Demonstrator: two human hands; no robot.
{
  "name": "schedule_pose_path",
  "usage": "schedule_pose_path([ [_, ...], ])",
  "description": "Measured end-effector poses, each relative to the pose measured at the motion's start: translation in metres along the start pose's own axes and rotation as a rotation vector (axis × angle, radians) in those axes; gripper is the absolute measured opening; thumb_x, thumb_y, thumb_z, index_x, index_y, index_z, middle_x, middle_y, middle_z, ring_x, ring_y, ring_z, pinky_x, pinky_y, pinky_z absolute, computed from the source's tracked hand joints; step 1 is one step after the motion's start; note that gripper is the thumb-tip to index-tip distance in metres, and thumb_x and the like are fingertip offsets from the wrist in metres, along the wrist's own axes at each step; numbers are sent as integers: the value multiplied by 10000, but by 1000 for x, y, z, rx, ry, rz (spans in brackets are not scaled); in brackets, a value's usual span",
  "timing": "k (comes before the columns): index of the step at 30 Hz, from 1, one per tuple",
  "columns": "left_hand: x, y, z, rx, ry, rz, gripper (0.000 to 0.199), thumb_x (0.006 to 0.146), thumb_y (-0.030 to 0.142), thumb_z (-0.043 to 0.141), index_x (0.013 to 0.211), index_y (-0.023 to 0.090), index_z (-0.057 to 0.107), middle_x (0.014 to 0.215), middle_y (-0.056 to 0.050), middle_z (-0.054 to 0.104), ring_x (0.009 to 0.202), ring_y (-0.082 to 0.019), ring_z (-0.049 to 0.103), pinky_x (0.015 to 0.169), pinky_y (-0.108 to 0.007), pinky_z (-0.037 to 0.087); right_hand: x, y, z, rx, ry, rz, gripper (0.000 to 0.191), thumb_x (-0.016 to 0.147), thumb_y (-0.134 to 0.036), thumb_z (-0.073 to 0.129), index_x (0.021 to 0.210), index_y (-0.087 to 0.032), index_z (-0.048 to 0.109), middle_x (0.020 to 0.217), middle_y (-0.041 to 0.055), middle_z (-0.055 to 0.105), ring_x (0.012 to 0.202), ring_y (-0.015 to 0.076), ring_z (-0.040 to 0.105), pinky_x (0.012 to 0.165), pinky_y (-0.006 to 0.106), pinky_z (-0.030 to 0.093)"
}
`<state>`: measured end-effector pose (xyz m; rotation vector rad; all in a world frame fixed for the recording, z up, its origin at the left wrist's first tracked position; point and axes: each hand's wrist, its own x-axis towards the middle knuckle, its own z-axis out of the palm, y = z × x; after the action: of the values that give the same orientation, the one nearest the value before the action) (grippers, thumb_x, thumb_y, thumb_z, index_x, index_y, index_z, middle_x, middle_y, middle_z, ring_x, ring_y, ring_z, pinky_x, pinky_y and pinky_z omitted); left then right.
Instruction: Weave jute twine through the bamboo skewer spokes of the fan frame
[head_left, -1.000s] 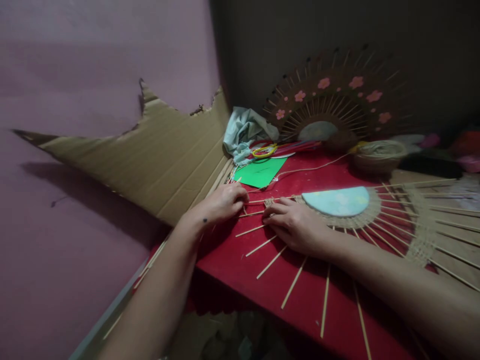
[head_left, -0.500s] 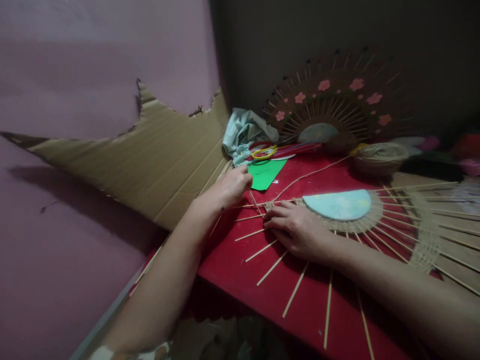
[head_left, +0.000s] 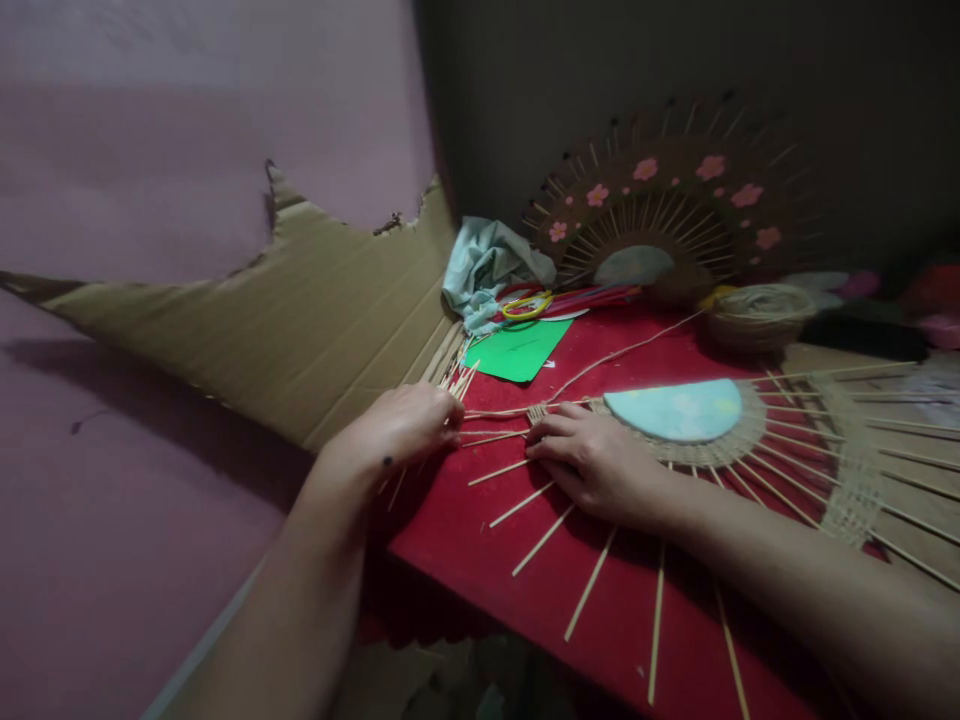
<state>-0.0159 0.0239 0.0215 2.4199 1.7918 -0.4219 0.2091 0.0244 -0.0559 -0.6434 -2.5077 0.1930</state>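
Observation:
A half-round fan of thin wooden sticks [head_left: 541,503] lies on the red table, with a pale blue half-disc [head_left: 675,410] at its centre and a woven twine band [head_left: 855,470] across its right side. My right hand [head_left: 592,460] grips the sticks at the left end of the weaving, its fingers curled over them. To its left, my left hand [head_left: 420,425] is closed on the twine [head_left: 491,413], which stretches in strands from the weaving. Another length of twine runs back to a twine ball [head_left: 761,312]. My left fingertips are partly hidden.
A torn cardboard sheet [head_left: 345,300] leans against the pink wall at left. Green paper [head_left: 519,350], yellow-handled scissors [head_left: 526,305] and a crumpled pale cloth [head_left: 491,265] lie behind my hands. A finished fan with pink flowers [head_left: 645,168] stands at the back. The red tabletop's [head_left: 465,540] front edge is near.
My left hand has moved left and down from beside the green paper, drawing the twine out nearly level. Sticks near the cardboard now show. My right hand has stayed on the fan.

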Motion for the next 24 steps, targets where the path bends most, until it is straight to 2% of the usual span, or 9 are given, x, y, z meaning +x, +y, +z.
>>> schedule_pose_path([
  [7,1,-9,11,-77,25,-92,134,811,290,572,860,194,652,733,-39,640,651,-156,558,561,-246,335,0,0,0,-3,-2,-10,216,827,-109,492,851,-163,700,904,83,660,867,204,514,721,346,370],
  [9,3,-10,12,-90,15,-82,155,805,290,574,884,174,639,782,-53,654,691,-163,576,577,-246,353,0,0,0,-3,-2,-8,210,826,-107,498,848,-156,701,902,85,660,866,204,513,719,343,368],
  [16,5,-7,9,-45,-47,-41,262,844,350,487,746,162,641,713,-62,648,630,-159,570,565,-257,368,0,0,0,-6,-2,-3,205,834,-114,505,853,-158,704,899,83,662,860,204,514,727,344,363],
  [19,3,-1,7,-24,-14,-109,217,815,329,508,890,163,625,817,-86,671,711,-198,610,589,-274,398,0,0,0,-6,8,-5,202,831,-117,510,846,-160,707,898,79,665,858,204,515,725,342,361],
  [21,2,1,10,-9,40,-160,273,808,326,507,1019,166,571,909,-108,675,783,-234,629,615,-297,422,-1,0,0,-4,9,-4,203,828,-116,511,847,-158,708,897,77,666,852,203,516,718,340,359],
  [24,1,3,16,20,83,-195,301,831,330,462,1081,173,521,968,-127,673,841,-261,640,645,-321,446,-1,0,0,-13,5,3,207,827,-115,510,860,-162,709,889,77,666,851,205,515,718,342,356],
])
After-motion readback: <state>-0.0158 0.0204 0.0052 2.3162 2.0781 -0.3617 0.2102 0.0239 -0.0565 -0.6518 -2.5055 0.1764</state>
